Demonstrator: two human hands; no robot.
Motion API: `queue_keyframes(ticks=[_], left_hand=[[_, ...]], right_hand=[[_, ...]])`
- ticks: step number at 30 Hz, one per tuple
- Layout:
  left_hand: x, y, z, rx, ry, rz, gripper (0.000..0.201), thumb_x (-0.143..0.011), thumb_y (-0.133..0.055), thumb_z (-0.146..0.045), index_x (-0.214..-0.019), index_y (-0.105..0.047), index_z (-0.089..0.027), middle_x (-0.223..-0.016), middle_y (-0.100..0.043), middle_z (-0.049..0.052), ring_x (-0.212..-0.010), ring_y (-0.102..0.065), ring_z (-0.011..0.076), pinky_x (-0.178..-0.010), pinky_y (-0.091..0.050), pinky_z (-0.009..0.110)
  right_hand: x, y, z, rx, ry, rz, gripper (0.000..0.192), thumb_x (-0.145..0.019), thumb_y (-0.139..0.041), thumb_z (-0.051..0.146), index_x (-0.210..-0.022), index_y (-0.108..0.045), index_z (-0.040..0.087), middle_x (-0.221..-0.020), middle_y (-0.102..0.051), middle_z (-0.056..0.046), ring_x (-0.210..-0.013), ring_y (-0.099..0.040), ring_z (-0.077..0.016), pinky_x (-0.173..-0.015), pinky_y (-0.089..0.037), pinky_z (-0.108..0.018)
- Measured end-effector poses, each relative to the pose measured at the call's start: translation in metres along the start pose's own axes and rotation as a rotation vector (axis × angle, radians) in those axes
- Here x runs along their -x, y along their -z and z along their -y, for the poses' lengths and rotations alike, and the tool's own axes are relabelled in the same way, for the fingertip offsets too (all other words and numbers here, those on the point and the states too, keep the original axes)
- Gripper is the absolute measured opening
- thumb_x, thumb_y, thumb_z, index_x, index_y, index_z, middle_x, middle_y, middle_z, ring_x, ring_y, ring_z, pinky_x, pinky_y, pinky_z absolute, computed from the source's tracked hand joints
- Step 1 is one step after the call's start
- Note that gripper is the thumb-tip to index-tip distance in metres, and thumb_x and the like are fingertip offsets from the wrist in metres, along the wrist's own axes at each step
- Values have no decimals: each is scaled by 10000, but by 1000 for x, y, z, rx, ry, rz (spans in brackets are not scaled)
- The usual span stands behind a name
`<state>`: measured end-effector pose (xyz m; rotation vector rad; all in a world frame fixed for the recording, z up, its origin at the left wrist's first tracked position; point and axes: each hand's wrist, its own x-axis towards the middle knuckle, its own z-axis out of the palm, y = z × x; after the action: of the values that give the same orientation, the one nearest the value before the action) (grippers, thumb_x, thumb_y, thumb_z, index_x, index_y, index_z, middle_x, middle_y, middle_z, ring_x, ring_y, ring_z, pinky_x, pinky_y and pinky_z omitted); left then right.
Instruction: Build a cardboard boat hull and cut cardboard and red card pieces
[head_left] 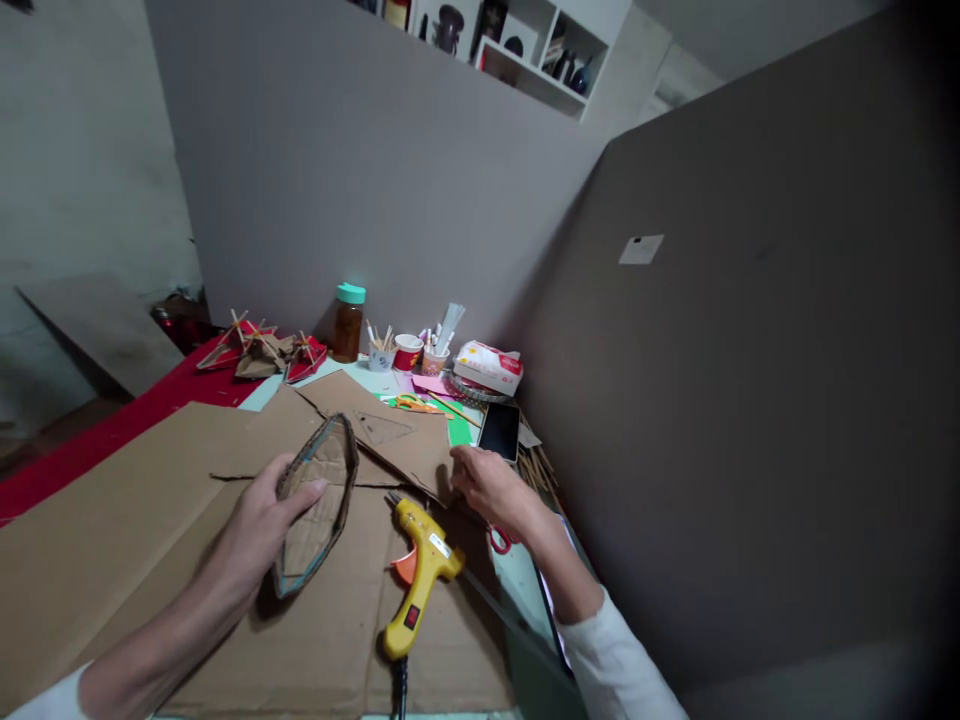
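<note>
My left hand [274,505] grips a cardboard boat shape [319,515], pointed at both ends, with a raised rim and blue lines along its edges. The thumb presses on its inside and the fingers go behind it. My right hand [487,482] hovers by the right edge of the cardboard sheet [315,650], its fingers curled together; anything between them is hidden. Between the hands a yellow hot glue gun [424,575] lies on the cardboard with its nozzle pointing away from me. Red-handled scissors [499,540] show partly beneath my right wrist.
A phone [500,430] and thin sticks [536,465] lie at the right. Behind stand a lidded bottle [348,325], cups [409,352] of sticks and pens, and a tissue pack [487,368]. Red stick-framed models [240,345] sit back left. Grey partitions [375,180] enclose the table.
</note>
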<state>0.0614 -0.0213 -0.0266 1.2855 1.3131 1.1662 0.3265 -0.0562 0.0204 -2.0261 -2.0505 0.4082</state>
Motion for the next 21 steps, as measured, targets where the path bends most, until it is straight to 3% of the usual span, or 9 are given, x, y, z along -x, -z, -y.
queue_keyframes(ticks=[4,11,16,21], left_hand=[[-8,-3,18,-79,-29,70,466,-663,-668,-533,-974,-597,-194,-970,-736,105,-970,-697,340,-850,-552,437],[-14,-8,43,-152,-71,40,488,-667,-647,-548,-1028,-581,-225,-1144,-716,171,-1218,-605,408,-1007,-478,517],[-17,-8,51,-187,-70,40,476,-691,-636,-568,-1031,-588,-239,-1155,-726,155,-1244,-598,387,-1024,-475,495],[-12,-8,48,-186,-92,43,430,-730,-637,-553,-1029,-598,-247,-1107,-750,121,-1161,-655,364,-974,-520,463]], right_hand=[[-47,6,-11,38,-86,33,283,-980,-622,334,-1220,-619,184,-1218,-639,-80,-1053,-648,-229,-901,-549,-433],[-119,-8,-24,-84,-300,-2,325,-965,-648,335,-1248,-607,182,-1261,-620,-89,-1080,-643,-242,-896,-557,-435],[-142,-20,-33,-331,-389,-60,324,-967,-643,348,-1239,-612,175,-1246,-627,-83,-1062,-649,-243,-885,-562,-432],[-144,-26,-44,-632,-382,-126,327,-975,-633,341,-1246,-602,162,-1224,-634,-86,-1016,-660,-227,-852,-576,-423]])
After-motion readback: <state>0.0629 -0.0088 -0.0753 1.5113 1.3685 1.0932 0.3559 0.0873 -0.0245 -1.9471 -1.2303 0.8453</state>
